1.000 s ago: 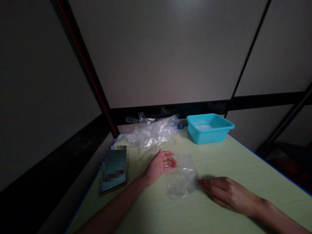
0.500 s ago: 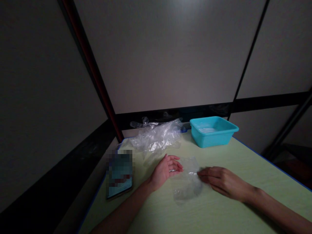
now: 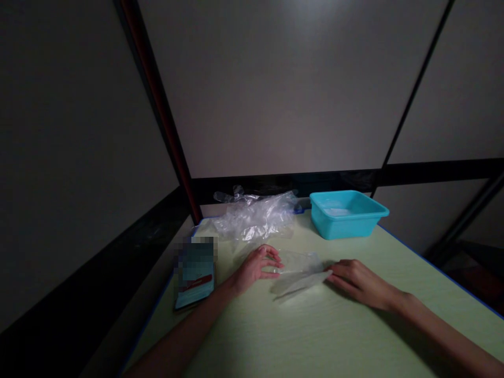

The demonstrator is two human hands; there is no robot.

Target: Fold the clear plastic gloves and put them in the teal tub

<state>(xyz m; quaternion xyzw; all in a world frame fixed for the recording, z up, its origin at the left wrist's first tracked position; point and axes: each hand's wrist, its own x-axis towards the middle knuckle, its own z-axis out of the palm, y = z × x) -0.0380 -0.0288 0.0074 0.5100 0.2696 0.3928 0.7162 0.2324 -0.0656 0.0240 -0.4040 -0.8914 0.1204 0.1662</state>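
Observation:
A thin, see-through plastic film [image 3: 297,281] lies in front of me, its near part lifted and folded over toward the far side. At the fold's right end, my right hand [image 3: 356,282] pinches the edge between closed fingers. My left hand [image 3: 260,268] is at the film's left side, fingers curved and apart, with the fingertips at its edge; whether they press on it I cannot tell. Behind the hands sits a crumpled heap of clear plastic [image 3: 258,215], with finger-like shapes at its upper left.
A turquoise plastic basin [image 3: 346,226] stands at the table's back right, with something whitish inside. On the left a phone [image 3: 197,275] rests, its screen partly blurred out. The pale green table [image 3: 252,341] has a blue edge and meets cabinet panels [image 3: 283,105] behind.
The film's near part, flat before, has been raised and folded away from me by my right hand. My left hand has shifted slightly left. The view has moved a little.

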